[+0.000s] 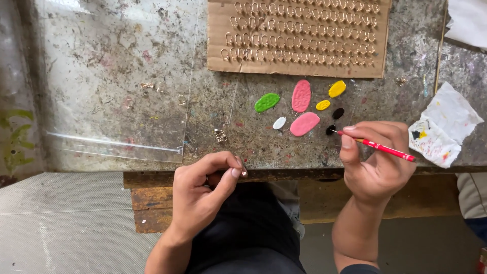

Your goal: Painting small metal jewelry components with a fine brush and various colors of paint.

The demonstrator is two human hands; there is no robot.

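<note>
Paint loading looks like the step in hand: the right hand (375,162) is pinching a red brush (379,147) at centre right, its tip touching a black blob (331,130). Lower centre, the left hand (203,190) is closing finger and thumb on a tiny metal piece (243,172). Next, I judge, bringing tip to piece is calling for steadiness.

Thin red brush (383,148), pinched in right hand (373,162), lying near-level, tip touching a black paint blob (331,130) on the bench. Small gold ring (244,173), barely visible, nipped between left hand's (203,190) thumb and forefinger at bench edge.
</note>
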